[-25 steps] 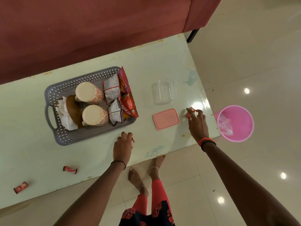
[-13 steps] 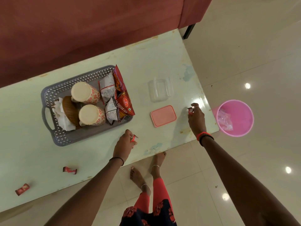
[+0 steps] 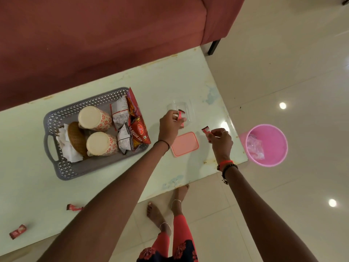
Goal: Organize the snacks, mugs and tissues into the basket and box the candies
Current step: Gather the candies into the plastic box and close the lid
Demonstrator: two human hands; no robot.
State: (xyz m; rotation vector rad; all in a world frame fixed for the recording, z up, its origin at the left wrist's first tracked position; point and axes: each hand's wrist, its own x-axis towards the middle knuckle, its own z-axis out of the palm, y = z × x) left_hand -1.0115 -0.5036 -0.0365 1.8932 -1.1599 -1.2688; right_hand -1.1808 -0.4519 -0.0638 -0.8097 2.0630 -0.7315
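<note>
Your left hand [image 3: 171, 124] has swung from the worktop's near edge to the clear box [image 3: 180, 112], pinching a candy [image 3: 181, 115] over it; your right hand [image 3: 220, 138] grips another [image 3: 206, 130] beside the lid [image 3: 185, 144]. Two candies [image 3: 74, 207] remain (near-left edge).

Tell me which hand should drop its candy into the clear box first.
Left. The left hand holds its red wrapped candy right over the clear plastic box; the right hand holds its candy beside the pink lid, short of the box.
</note>
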